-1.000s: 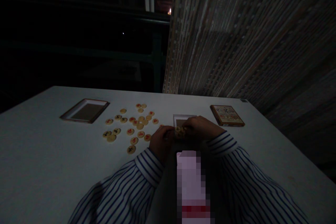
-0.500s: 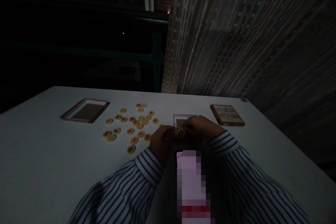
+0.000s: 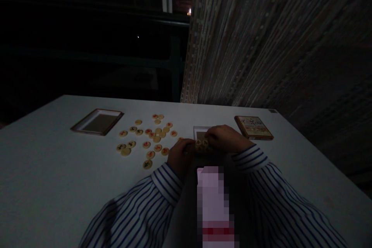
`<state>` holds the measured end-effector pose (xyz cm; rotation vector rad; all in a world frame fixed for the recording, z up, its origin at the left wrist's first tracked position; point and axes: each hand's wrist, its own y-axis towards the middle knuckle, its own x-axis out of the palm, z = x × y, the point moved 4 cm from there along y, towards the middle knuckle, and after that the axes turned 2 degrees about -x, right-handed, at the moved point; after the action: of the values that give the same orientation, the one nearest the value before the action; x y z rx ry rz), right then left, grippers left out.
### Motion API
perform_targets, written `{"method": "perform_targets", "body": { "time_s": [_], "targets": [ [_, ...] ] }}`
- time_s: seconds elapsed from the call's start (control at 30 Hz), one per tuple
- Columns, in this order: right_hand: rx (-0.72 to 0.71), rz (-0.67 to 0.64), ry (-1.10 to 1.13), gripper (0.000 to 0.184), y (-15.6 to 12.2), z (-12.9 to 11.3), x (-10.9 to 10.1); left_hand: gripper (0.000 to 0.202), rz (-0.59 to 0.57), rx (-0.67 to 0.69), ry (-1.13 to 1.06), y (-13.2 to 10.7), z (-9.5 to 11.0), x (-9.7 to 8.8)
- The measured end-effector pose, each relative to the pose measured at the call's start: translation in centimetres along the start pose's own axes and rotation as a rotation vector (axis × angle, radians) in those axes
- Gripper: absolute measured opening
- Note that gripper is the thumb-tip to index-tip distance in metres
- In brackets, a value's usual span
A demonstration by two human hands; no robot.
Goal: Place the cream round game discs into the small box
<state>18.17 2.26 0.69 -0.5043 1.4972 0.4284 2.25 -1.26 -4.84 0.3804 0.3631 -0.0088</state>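
Observation:
My left hand and my right hand meet over the white table, both in striped sleeves. Their fingers pinch a small cluster of round wooden game pieces between them. Just behind the hands lies a small open box tray, partly hidden by my right hand. Several more loose round pieces with red or black marks are scattered on the table left of my hands.
A shallow box half lies at the back left of the table. A printed box lid lies at the back right. A beaded curtain hangs behind the table on the right; the room beyond is dark.
The view has shifted slightly. My hands stay together over the pieces, with the right hand edging a little toward the small tray.

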Motion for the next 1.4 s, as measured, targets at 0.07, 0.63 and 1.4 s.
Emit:
{"method": "perform_targets", "body": {
  "time_s": [0.07, 0.63, 1.4],
  "targets": [
    [0.004, -0.002, -0.011, 0.025, 0.0, -0.1, -0.1, 0.013, -0.001, 0.009, 0.017, 0.0, 0.1, 0.0],
    [0.033, 0.013, -0.031, 0.027, 0.1, -0.7, -0.9, 0.015, -0.001, 0.028, 0.046, 0.0, 0.6, -0.3],
    [0.039, 0.356, 0.068, 0.032, -1.0, -3.2, -4.5, 0.025, 0.281, -0.122, 0.01, 1.3, 2.0, -10.7]
  ]
}}
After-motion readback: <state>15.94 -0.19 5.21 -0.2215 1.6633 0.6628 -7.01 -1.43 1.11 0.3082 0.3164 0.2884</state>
